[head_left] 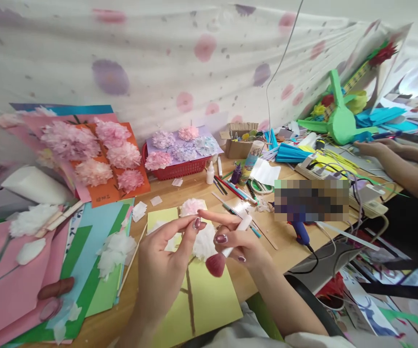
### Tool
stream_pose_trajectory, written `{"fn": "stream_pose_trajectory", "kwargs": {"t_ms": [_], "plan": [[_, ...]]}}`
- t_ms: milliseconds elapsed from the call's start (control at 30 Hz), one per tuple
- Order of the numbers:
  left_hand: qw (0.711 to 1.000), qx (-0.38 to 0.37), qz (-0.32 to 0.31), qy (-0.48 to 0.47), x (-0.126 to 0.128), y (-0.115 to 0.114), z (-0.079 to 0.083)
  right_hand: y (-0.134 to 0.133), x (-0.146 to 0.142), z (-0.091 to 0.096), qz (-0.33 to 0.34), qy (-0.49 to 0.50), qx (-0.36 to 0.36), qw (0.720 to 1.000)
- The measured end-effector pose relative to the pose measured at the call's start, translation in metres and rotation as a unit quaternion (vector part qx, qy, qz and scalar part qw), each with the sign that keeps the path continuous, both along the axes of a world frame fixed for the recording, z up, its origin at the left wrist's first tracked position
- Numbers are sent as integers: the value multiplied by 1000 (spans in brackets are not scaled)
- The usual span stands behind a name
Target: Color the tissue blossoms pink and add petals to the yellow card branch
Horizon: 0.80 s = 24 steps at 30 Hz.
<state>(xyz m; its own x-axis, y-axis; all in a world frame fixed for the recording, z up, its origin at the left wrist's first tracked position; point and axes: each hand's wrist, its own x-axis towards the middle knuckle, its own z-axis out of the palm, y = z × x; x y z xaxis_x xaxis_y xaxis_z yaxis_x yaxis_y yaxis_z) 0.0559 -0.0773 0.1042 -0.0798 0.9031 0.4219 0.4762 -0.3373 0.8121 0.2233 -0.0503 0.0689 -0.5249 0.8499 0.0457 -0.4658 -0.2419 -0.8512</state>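
Note:
My right hand (243, 244) grips a makeup brush (216, 265) with a white handle and dark pink bristles that point down to the left. Its index finger stretches out to the fingertips of my left hand (168, 256). Thumb and finger of the left hand are pinched together; anything between them is too small to make out. Beneath both hands lies a yellow sheet (212, 304) with a brown painted stem. A white tissue-paper flower (204, 244), partly covered by my fingers, and a pale pink paper flower (193, 207) are on its upper part.
Left are coloured sheets (80, 270) and a white paper flower (116, 253). Behind, a red basket (183, 170) bears paper flowers, near a small white bottle (210, 173). A blue glue gun (300, 232) and power strip (313, 171) lie right. Another person's arms (408, 166) reach in there.

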Motion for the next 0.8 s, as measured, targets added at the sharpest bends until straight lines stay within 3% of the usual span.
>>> {"fn": "stream_pose_trajectory", "kwargs": {"t_ms": [367, 500, 633, 800], "plan": [[999, 21, 1, 26, -3, 1, -4, -11, 0, -8, -67, -140, 120, 981], [987, 115, 6, 114, -7, 5, -6, -18, -2, -4, -118, -222, 217, 943], [946, 234, 0, 223, -10, 9, -7, -23, -2, 1, -152, -293, 298, 896], [933, 237, -22, 270, -12, 9, -7, -26, -1, 6, -153, -339, 335, 866]]}}
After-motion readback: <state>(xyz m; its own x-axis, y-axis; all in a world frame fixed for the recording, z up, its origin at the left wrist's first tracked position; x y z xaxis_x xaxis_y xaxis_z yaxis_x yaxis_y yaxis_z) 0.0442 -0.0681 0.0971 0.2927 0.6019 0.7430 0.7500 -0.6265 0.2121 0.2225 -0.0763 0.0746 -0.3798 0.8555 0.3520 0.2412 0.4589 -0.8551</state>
